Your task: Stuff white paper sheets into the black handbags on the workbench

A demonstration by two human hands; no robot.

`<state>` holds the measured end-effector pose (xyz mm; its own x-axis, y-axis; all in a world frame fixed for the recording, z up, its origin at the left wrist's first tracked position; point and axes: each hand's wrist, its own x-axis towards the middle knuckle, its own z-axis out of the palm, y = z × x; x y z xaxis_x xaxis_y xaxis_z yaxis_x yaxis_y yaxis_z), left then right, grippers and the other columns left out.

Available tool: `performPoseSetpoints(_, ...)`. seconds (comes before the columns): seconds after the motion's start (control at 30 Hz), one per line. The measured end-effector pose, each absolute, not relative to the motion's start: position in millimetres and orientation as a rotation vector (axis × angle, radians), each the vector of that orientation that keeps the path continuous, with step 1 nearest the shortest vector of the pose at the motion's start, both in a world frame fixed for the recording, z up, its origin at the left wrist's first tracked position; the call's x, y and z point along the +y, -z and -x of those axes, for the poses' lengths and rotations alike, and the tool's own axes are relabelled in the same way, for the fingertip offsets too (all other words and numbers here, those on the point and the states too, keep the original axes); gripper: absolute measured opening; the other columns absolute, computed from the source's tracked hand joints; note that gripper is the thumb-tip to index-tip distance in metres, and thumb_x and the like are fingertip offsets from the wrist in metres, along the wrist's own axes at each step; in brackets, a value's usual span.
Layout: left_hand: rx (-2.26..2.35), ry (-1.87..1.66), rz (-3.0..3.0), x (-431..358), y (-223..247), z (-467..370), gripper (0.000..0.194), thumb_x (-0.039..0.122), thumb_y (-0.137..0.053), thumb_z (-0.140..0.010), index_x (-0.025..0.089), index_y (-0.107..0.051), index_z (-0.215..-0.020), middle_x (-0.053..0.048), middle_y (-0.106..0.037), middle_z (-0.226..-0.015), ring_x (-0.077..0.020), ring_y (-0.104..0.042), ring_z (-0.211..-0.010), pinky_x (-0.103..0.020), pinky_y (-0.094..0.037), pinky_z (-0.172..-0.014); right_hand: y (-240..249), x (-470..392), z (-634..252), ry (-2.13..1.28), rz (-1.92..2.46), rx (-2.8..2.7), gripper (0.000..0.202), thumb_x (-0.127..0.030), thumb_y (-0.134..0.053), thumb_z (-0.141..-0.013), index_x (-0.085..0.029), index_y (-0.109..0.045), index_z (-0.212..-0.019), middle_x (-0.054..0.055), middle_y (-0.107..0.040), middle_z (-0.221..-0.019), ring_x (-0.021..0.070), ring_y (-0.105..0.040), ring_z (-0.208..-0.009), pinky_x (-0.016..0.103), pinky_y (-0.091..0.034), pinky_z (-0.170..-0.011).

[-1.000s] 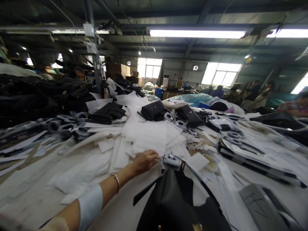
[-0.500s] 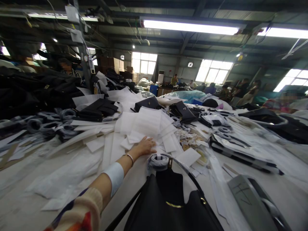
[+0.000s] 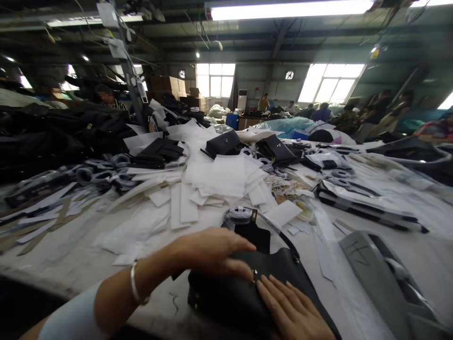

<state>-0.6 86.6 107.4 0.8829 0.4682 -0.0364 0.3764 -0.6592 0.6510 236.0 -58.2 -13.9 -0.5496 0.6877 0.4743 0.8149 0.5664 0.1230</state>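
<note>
A black handbag (image 3: 226, 297) lies at the table's near edge, its strap running up the right side. Over its upper left part is my left hand (image 3: 215, 250), thumb and fingers apart, with the thumb tip beside a small gold clasp (image 3: 255, 275). My right hand (image 3: 290, 307) rests on the bag's front with the fingers stretched out flat. Just behind the bag's opening sits a plastic-wrapped coiled strap (image 3: 239, 215). Beyond that, loose white sheets (image 3: 219, 177) are piled up.
Black bags (image 3: 53, 132) and wrapped coils (image 3: 102, 174) crowd the left. A grey marked box (image 3: 375, 274) stands at the right, near a wrapped black bag (image 3: 368, 208). A metal post (image 3: 130, 75) rises at the back left. Several people are in the background.
My left hand has come back from the white sheets to the bag. My right hand has come into view on the bag, which now lies lower and flatter. The view has shifted.
</note>
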Motion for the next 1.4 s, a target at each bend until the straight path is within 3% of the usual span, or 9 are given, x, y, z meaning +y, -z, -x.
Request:
performPoseSetpoints(0.13,0.627,-0.212,-2.775,27,-75,23,0.084,0.057,-0.077,-0.078,0.026,-0.042,-0.148,-0.011,-0.052,-0.147,-0.0287,-0.049,-0.135,-0.041,-0.029,-0.118,-4,-61,-234,0.275,1.419,-2.385,0.074,-0.024,-0.067,-0.077,-0.023,-0.046,-0.148,0.006,-0.064,-0.136,0.027,-0.065,-0.117,0.037,-0.049,-0.101)
performPoseSetpoints(0.3,0.908,-0.121,-2.897,21,-42,14,0.097,0.052,-0.08,-0.075,0.019,-0.032,-0.153,-0.023,-0.038,-0.153,-0.0392,-0.034,-0.144,-0.061,-0.024,-0.117,-23,-49,-227,0.026,1.653,-2.413,0.09,-0.03,-0.074,-0.067,-0.024,-0.042,-0.151,0.011,-0.049,-0.15,0.0375,-0.048,-0.136,0.057,-0.032,-0.115)
performPoseSetpoints(0.47,0.987,-0.068,-2.886,23,-18,0,0.076,0.036,-0.069,-0.086,0.016,-0.035,-0.151,-0.025,-0.046,-0.148,-0.0412,-0.045,-0.136,-0.064,-0.034,-0.111,-3,-38,-232,-0.042,1.723,-2.518,0.084,-0.012,-0.06,-0.067,-0.026,-0.046,-0.149,0.008,-0.051,-0.149,0.0321,-0.051,-0.134,0.05,-0.043,-0.109)
performPoseSetpoints(0.57,1.035,-0.162,-3.0,18,9,-3,0.05,0.027,-0.052,-0.097,0.016,-0.046,-0.146,-0.023,-0.054,-0.141,-0.0396,-0.052,-0.13,-0.061,-0.043,-0.106,26,-44,-235,0.239,1.654,-2.499,0.082,0.001,-0.047,-0.07,-0.028,-0.049,-0.147,0.005,-0.055,-0.146,0.0262,-0.054,-0.132,0.044,-0.046,-0.107)
performPoseSetpoints(0.7,1.0,-0.395,-3.195,11,37,0,0.044,0.023,-0.039,-0.102,0.016,-0.046,-0.145,-0.021,-0.056,-0.138,-0.0396,-0.055,-0.127,-0.061,-0.047,-0.101,51,-55,-235,0.492,1.58,-2.375,0.074,0.005,-0.041,-0.079,-0.025,-0.049,-0.146,0.005,-0.054,-0.146,0.0249,-0.05,-0.135,0.044,-0.04,-0.113)
performPoseSetpoints(0.97,1.021,-0.393,-3.182,12,47,-3,0.045,0.025,-0.041,-0.102,0.018,-0.046,-0.146,-0.018,-0.056,-0.14,-0.04,-0.055,-0.127,-0.062,-0.045,-0.101,-9,-30,-210,-0.413,1.732,-2.235,0.061,-0.042,-0.05,-0.097,-0.021,-0.038,-0.153,0.01,-0.045,-0.153,0.0255,-0.043,-0.141,0.046,-0.035,-0.117)
performPoseSetpoints(1.2,0.884,-0.106,-2.947,9,-3,5,0.051,0.031,-0.058,-0.093,0.008,-0.053,-0.138,-0.023,-0.053,-0.142,-0.0388,-0.049,-0.133,-0.06,-0.039,-0.108,-1,-7,-186,-0.627,1.785,-2.305,0.054,-0.058,-0.038,-0.1,-0.034,-0.047,-0.147,0.001,-0.034,-0.16,0.027,-0.023,-0.15,0.054,-0.014,-0.123)
performPoseSetpoints(1.3,0.941,-0.054,-2.693,14,-49,3,0.032,0.036,-0.058,-0.095,0.017,-0.067,-0.119,-0.012,-0.072,-0.113,-0.0297,-0.069,-0.105,-0.044,-0.054,-0.093,5,-9,-188,-0.619,1.757,-2.304,0.059,-0.064,-0.042,-0.096,-0.036,-0.044,-0.149,0.001,-0.032,-0.16,0.0289,-0.021,-0.151,0.055,-0.015,-0.122)
performPoseSetpoints(1.4,0.983,-0.327,-2.738,31,-56,-3,0.048,0.048,-0.054,-0.098,0.017,-0.057,-0.135,-0.014,-0.061,-0.136,-0.0309,-0.057,-0.126,-0.047,-0.044,-0.107,6,-10,-188,-0.584,1.724,-2.321,0.061,-0.062,-0.045,-0.096,-0.038,-0.039,-0.152,0.001,-0.03,-0.161,0.0308,-0.02,-0.151,0.058,-0.013,-0.122)
